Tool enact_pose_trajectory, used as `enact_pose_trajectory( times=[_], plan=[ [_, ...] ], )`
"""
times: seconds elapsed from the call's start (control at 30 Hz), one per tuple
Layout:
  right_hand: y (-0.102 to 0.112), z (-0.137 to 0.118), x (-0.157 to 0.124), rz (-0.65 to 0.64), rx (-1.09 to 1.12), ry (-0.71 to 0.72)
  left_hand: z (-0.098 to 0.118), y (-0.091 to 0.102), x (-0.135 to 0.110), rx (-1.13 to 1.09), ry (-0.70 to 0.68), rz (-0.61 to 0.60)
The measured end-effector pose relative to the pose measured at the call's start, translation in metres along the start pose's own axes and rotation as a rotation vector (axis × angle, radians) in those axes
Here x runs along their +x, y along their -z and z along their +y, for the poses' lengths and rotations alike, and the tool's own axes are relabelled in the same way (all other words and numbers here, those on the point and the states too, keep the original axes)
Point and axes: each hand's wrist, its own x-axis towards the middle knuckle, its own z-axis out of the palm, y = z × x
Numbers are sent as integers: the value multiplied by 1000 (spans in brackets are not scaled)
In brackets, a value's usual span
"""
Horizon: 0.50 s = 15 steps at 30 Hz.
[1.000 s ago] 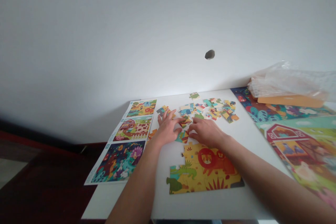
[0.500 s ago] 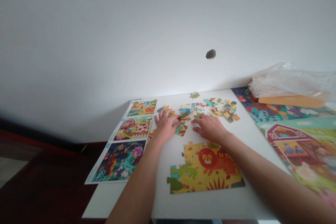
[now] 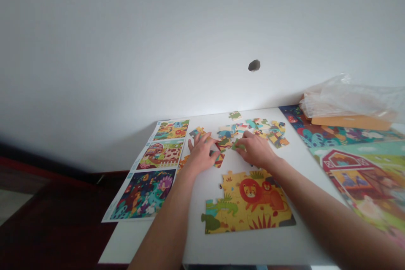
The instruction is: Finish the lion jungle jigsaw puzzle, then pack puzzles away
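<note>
head view: left hand [image 3: 202,155], right hand [image 3: 255,149] touching jigsaw pieces [image 3: 261,128]

Left hand [image 3: 201,155] and right hand [image 3: 255,149], bare, shown palm-down and near each other at image centre, not touching. Left hand: fingers spread and extended forward, thumb directed toward the right hand. Right hand: fingers curved downward, tips drawn close together, directed toward the left hand. Left forearm [image 3: 161,230] rises from the lower edge; right forearm [image 3: 316,206] angles in from the lower right corner.
</note>
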Motion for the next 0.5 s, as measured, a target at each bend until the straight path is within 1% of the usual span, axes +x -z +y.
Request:
enact_pose_trajectory(
  times=[0.17,0.37,0.5],
  plan=[
    [-4,6,3,99,37,-48,1,3,-1,-44,-21,-5],
    [2,19,4,138,68,-241,4,3,-3,-41,-65,-74],
    [11,32,5,211,19,-351,1,3,-3,-27,-54,-92]
  ],
)
